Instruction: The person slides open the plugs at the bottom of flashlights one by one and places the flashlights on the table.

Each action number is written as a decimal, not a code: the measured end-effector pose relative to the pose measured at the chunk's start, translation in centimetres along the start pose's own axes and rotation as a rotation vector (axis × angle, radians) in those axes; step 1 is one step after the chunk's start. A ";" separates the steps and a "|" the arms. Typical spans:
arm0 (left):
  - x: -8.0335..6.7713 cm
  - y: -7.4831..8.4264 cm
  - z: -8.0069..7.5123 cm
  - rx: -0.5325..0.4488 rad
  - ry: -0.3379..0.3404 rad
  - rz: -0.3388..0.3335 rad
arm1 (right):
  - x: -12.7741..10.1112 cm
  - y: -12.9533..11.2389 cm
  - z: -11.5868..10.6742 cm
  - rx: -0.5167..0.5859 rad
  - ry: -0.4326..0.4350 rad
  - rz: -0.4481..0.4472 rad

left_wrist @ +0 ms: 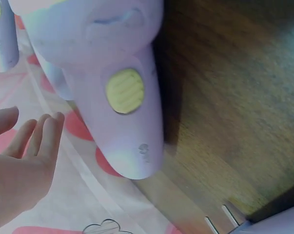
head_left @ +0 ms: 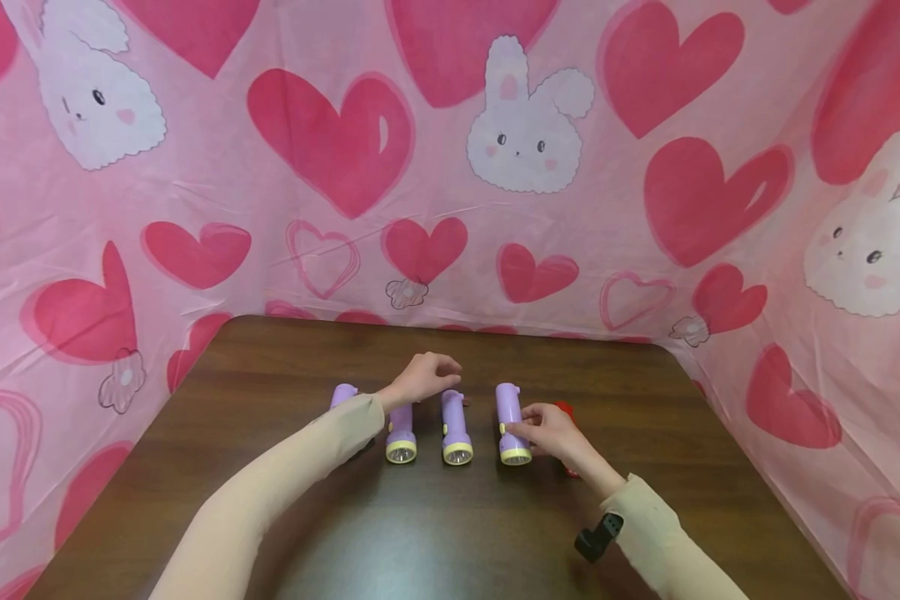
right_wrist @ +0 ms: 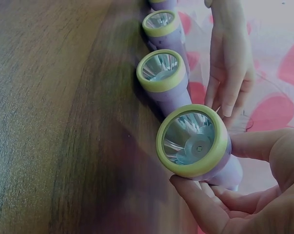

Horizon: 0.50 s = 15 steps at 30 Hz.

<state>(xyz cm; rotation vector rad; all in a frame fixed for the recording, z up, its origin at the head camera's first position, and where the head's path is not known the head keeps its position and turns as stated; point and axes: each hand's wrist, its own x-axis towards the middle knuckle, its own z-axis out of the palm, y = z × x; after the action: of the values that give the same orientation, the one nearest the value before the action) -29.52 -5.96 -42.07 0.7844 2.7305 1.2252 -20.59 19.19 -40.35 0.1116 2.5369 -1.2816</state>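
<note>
Pinching the rightmost flashlight (head_left: 512, 423), lens toward the surface's near edge, the right hand (head_left: 551, 431) grips while the left hand (head_left: 423, 379) hovers relaxed, holding nothing.

Four purple flashlights (head_left: 513, 425) lying side-by-side

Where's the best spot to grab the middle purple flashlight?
Probably the slim purple barrel of the middle flashlight, pinched from above across its sides. It lies flat on the table, neighbours apart on both sides. The yellow-rimmed head is wider, harder to pinch.
</note>
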 end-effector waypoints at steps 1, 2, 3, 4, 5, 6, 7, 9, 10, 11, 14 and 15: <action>0.0 0.2 0.1 0.005 0.008 0.000 | 0.0 0.0 0.0 0.004 0.000 -0.001; 0.0 0.4 0.1 0.007 0.013 -0.003 | -0.1 -0.1 0.0 0.007 0.000 -0.002; 0.0 0.5 0.1 0.015 0.018 -0.004 | -0.1 -0.1 0.0 0.010 0.000 -0.004; 0.0 0.7 0.1 0.020 0.024 -0.003 | -0.1 -0.1 -0.1 0.012 0.001 -0.004; 0.0 0.8 0.1 0.027 0.028 0.000 | -0.1 -0.2 -0.1 0.015 0.001 -0.006; 0.0 1.0 0.1 0.028 0.029 -0.001 | -0.2 -0.2 -0.1 0.017 0.000 -0.009; -0.1 1.1 0.1 0.028 0.034 0.003 | -0.2 -0.2 -0.1 0.018 0.000 -0.008; -0.1 1.3 0.1 0.019 0.040 0.009 | -0.2 -0.2 -0.1 0.019 0.001 -0.009; -0.1 1.4 0.0 0.013 0.042 0.011 | -0.2 -0.2 -0.1 0.018 0.002 -0.010; -0.1 1.5 0.0 0.009 0.046 0.013 | -0.3 -0.2 -0.1 0.018 0.001 -0.012; -0.1 1.8 0.0 0.001 0.058 0.022 | -0.4 -0.4 -0.2 0.001 0.009 -0.012; -0.1 2.0 0.0 0.000 0.061 0.023 | -0.5 -0.5 -0.2 -0.005 0.010 -0.014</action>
<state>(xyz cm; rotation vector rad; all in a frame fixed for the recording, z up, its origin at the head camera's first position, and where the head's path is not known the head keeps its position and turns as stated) -28.57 -4.88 -40.71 0.7931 2.7772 1.2737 -20.28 19.13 -39.73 0.0992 2.5536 -1.2833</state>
